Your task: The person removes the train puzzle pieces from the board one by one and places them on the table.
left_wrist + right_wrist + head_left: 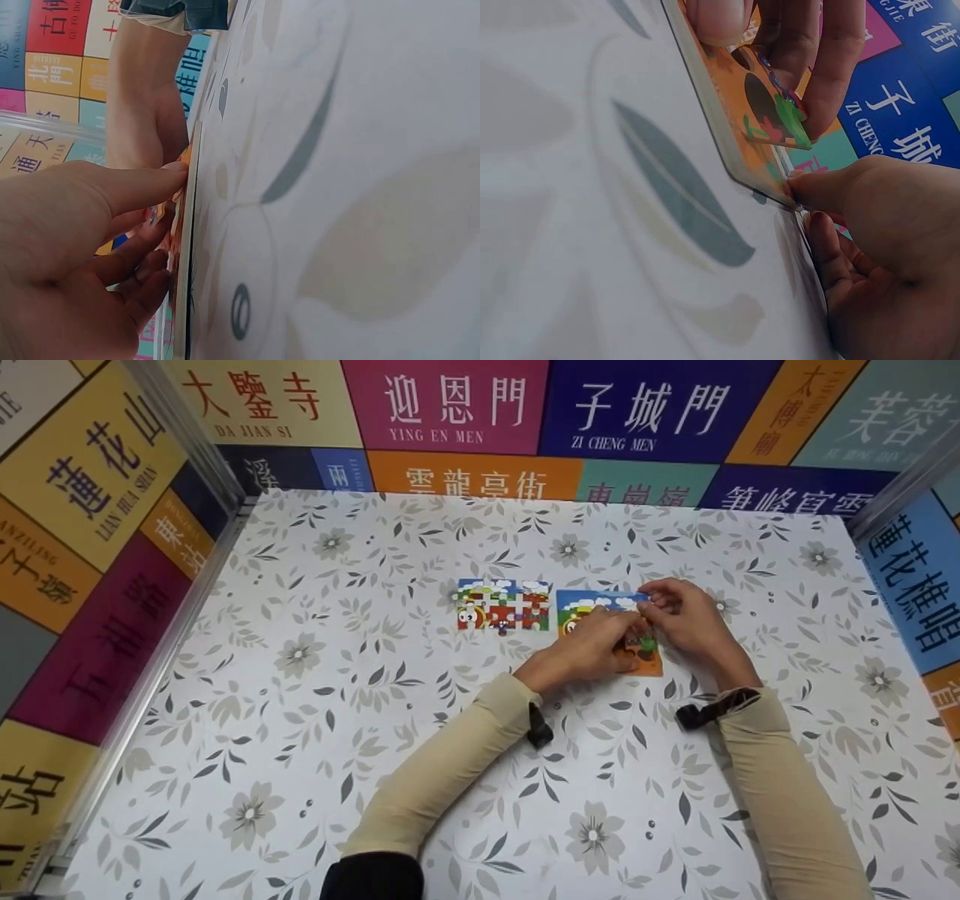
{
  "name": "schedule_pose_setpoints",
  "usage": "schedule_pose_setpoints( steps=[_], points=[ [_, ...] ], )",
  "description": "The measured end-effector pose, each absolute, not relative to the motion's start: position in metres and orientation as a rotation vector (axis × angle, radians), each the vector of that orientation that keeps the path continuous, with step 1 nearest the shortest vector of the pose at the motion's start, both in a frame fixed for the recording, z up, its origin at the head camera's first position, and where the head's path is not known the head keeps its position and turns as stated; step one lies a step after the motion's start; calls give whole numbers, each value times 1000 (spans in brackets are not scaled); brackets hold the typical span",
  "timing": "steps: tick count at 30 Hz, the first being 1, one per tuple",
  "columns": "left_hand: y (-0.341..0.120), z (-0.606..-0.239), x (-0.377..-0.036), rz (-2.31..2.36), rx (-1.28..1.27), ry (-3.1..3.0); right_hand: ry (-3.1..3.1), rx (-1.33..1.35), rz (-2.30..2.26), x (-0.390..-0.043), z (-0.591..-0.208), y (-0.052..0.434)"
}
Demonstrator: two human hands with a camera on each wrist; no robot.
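Two picture puzzles lie side by side on the flower-patterned table [300, 720]. The left puzzle [502, 605] lies untouched. Both hands are on the right puzzle board [592, 601], whose orange face [731, 97] shows in the right wrist view. My left hand [592, 649] covers its lower right part, and its fingers [810, 45] pinch a brown and green puzzle piece [776, 112] tilted up off the board. My right hand [686, 619] is at the board's upper right corner, its fingertips [799, 184] gripping the edge. In the left wrist view the left hand [67, 247] reaches the board edge [184, 225] below the right hand [142, 112].
Colourful wall panels [450, 405] with Chinese lettering close in the table at the back and on both sides, with metal rails [172, 607] along the edges. Both forearms wear beige sleeves [442, 772] with black wrist straps [705, 711].
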State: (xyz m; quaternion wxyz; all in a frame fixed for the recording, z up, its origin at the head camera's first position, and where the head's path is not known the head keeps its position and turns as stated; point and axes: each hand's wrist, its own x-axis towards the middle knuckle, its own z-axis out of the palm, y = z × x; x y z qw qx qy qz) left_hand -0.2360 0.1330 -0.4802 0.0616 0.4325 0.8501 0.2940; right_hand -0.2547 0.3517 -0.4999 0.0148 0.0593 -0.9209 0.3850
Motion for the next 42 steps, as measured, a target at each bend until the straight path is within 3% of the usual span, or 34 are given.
schedule_pose_setpoints(
  steps=[31, 42],
  points=[
    [132, -478, -231, 629, 1310, 2631, -2883, 150, 1202, -256, -501, 351],
    [130, -476, -235, 698, 1456, 2700, -2847, 166, 1218, -254, -500, 351]
  ],
)
